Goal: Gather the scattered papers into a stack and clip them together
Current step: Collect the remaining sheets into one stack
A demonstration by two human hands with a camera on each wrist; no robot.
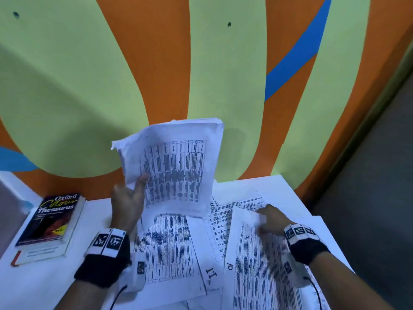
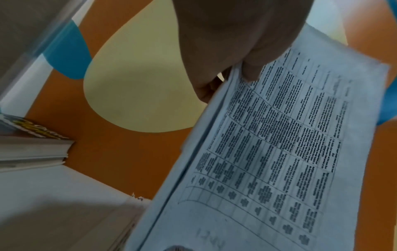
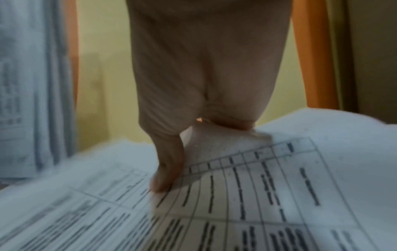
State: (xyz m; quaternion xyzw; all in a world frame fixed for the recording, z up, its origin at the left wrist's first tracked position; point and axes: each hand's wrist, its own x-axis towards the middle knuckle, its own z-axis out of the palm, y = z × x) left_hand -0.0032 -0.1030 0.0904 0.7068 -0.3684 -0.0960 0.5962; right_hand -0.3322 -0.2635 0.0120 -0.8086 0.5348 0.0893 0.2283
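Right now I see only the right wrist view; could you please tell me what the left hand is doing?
Observer: The left hand grips a bundle of white printed paper sheets, upright above the white table.
Operator: Which loose sheet does the right hand pinch?
Observer: The white sheet marked 10.
Operator: What else is on the table?
Observer: A dark Oxford thesaurus book lies at its left end.
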